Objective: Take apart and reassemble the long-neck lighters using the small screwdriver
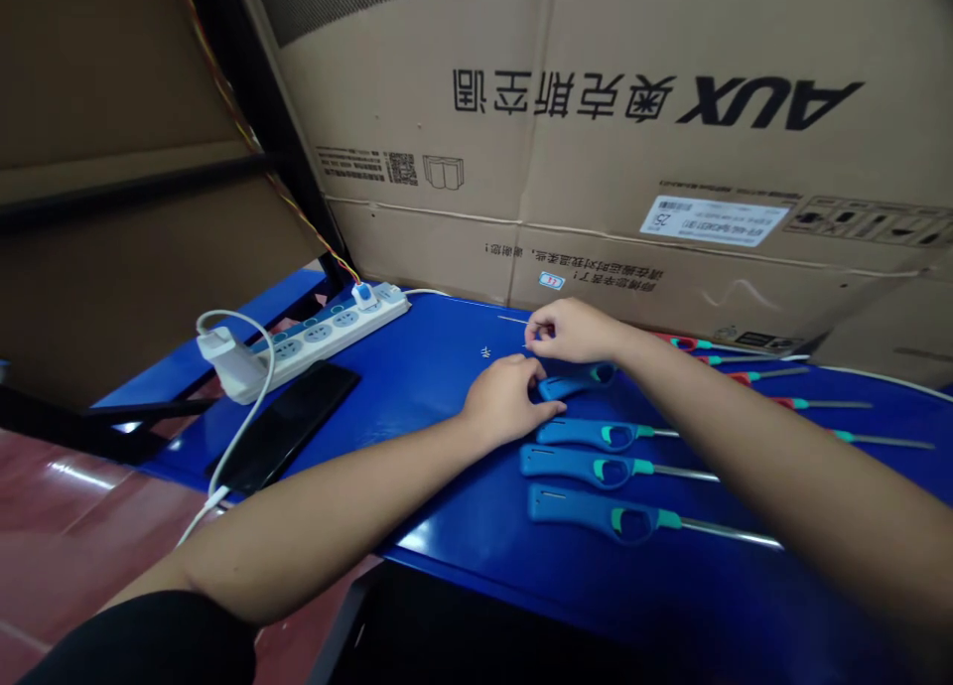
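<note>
My left hand (pixel 507 399) rests on the blue table (pixel 417 367), its thumb and fingers around the butt end of a blue long-nosed lighter (pixel 572 381). Just above that lighter, my right hand (pixel 572 330) is closed in a pinch; a tiny pale tip shows below the fingertips, too small to name. A thin metal rod (pixel 511 319) sticks out left of those fingers; whether they hold it is unclear. Several tiny pale pieces (pixel 485 351) lie left of both hands. Closer to me lie more blue lighters (pixel 570 465) in a row, metal nozzles pointing right.
Red lighters (pixel 741 378) lie partly behind my right forearm. A white power strip (pixel 328 338) with a plugged-in charger (pixel 227 362) and a black phone (pixel 298 422) occupy the left side. A large cardboard box (pixel 596 169) stands along the table's back edge. A white cable crosses the phone.
</note>
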Available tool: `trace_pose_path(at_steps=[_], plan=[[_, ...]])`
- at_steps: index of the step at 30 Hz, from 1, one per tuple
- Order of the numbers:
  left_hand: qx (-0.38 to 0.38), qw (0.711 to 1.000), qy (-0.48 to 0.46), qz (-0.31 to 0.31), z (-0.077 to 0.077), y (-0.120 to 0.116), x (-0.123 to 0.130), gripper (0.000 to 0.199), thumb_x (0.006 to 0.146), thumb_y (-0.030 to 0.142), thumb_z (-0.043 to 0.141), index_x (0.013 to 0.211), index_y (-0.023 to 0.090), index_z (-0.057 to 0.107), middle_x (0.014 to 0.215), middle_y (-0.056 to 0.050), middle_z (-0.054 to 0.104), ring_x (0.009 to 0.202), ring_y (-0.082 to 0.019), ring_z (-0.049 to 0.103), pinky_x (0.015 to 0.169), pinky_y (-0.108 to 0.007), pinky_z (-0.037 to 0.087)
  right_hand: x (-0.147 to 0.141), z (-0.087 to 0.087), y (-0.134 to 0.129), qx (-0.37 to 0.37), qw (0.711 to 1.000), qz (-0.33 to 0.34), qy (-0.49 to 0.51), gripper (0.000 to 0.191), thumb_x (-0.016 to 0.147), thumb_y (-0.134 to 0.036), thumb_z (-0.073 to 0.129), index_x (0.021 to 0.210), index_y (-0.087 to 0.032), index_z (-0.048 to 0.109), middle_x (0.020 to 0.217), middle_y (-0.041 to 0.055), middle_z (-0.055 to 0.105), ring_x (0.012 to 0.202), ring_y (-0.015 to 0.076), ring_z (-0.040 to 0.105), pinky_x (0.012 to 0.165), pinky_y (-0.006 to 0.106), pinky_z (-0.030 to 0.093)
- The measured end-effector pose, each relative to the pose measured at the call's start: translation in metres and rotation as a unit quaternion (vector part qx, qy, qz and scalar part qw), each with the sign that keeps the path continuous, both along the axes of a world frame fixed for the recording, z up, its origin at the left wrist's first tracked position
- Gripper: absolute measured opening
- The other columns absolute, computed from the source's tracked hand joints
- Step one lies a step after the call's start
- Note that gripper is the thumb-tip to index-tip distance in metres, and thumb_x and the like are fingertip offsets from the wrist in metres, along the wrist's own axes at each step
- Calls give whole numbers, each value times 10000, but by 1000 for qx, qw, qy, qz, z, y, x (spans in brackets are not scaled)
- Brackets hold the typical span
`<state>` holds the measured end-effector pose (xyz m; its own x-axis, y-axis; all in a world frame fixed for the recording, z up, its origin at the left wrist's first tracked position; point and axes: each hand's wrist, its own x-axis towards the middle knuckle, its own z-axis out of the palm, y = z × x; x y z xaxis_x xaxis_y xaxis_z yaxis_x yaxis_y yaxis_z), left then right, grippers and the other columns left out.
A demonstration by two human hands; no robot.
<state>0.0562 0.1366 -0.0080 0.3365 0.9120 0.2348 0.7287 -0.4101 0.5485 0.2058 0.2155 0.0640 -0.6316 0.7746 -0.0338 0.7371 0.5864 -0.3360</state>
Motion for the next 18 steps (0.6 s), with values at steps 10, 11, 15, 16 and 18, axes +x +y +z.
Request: trace_pose_path(at_steps=[10,11,15,16,18], plan=[[-18,1000,17,-8,8,-7,-5,244,852,410,684,1003,218,695,869,-26,718,772,-210,652,631,-307,455,-58,-41,37,-94,995,24,10,179,738,-323,679,794,-161,732,604,-38,588,538,88,458,546,238,349],[-14,1000,18,-13,10,-8,-6,204,864,394,673,966,220,700,844,-20,719,737,-198,644,609,-297,438,-58,-41,36,-92,995,24,12,203,743,-341,679,812,-158,731,611,-38,587,540,89,457,549,239,353],[-20,998,42,-49,16,-10,-10,234,896,411,624,810,210,707,773,-28,710,702,-187,635,568,-285,387,-36,-30,31,-66,997,23,23,319,803,-389,615,989,-150,715,721,-13,638,610,106,515,612,246,404],[-29,997,51,-58,16,-10,-11,247,895,417,620,787,212,705,752,-28,704,693,-188,633,558,-286,374,-24,-25,29,-59,998,26,23,331,811,-386,602,1018,-153,711,767,0,659,649,116,544,649,253,425],[-51,994,69,-70,15,-9,-12,246,880,426,629,765,221,700,717,-23,691,665,-191,622,540,-285,349,7,-12,23,-54,998,39,12,327,797,-378,614,1022,-166,719,888,31,701,774,145,611,756,279,461]])
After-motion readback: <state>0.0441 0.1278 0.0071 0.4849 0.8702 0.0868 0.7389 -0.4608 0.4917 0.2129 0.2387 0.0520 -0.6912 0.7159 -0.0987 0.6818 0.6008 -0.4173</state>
